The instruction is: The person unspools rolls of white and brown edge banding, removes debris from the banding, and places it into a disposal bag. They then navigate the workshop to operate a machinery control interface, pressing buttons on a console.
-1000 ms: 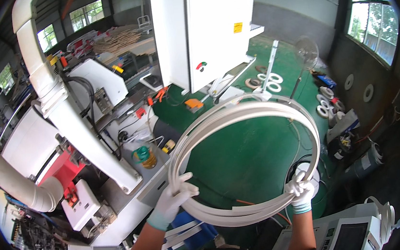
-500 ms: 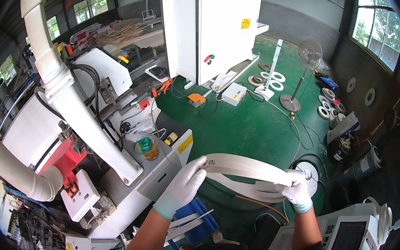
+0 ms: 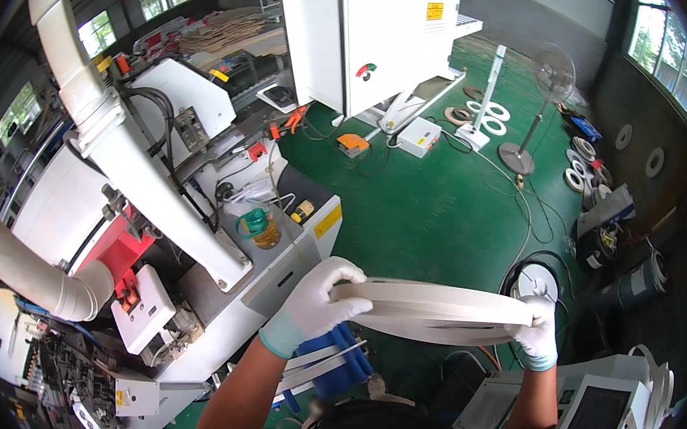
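Observation:
Out in front of my body, both hands hold a loose coil of flat white strip, which looks like edge banding, with its turns spread into a flattened loop. My left hand, in a white glove with a pale green cuff, grips the coil's left end between thumb and fingers. At the right end my right hand, gloved the same way, has its fingers closed round the strip. Part of each palm's contact is hidden. The coil is clear of the floor, seen nearly edge-on.
A white machine with a column stands left, a jar with a green lid on its bed. Ahead rises a white cabinet. A fan and several banding rolls are right. A control panel sits lower right.
The coil has tilted from an open loop to nearly edge-on, and has shifted slightly right. My left hand has turned, its thumb now in sight. The whole view has shifted a little.

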`<state>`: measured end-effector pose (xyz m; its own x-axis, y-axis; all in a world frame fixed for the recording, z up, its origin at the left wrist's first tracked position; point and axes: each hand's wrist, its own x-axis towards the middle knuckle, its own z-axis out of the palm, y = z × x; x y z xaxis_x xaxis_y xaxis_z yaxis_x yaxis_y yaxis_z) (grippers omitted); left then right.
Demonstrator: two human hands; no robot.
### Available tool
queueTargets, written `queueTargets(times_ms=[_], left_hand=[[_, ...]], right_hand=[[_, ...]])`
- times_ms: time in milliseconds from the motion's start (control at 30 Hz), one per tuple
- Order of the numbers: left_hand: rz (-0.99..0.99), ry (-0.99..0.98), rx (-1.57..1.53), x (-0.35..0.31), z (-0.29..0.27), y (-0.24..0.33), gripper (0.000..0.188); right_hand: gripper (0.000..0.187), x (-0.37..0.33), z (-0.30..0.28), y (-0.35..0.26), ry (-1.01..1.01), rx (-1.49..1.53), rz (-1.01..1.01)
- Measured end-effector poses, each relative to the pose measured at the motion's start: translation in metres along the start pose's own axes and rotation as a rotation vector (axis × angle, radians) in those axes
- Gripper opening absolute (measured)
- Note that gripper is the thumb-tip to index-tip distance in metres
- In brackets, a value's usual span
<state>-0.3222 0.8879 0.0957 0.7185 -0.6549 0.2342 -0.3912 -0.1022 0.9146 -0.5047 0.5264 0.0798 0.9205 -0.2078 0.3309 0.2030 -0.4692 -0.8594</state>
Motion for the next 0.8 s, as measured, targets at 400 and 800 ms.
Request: queueTargets(times_ms=[400, 800], left_hand=[[-0.357, -0.238, -0.002, -0.005, -0.010, 0.044, 0.070], [0.015, 0.070, 0.166, -0.018, -0.014, 0.044, 0.048]], right_hand=[[0.012, 0.004, -0.008, 0.014, 0.077, 0.073, -0.016], [0.015, 0.028, -0.010, -0.029, -0.343, 0.021, 0.027]])
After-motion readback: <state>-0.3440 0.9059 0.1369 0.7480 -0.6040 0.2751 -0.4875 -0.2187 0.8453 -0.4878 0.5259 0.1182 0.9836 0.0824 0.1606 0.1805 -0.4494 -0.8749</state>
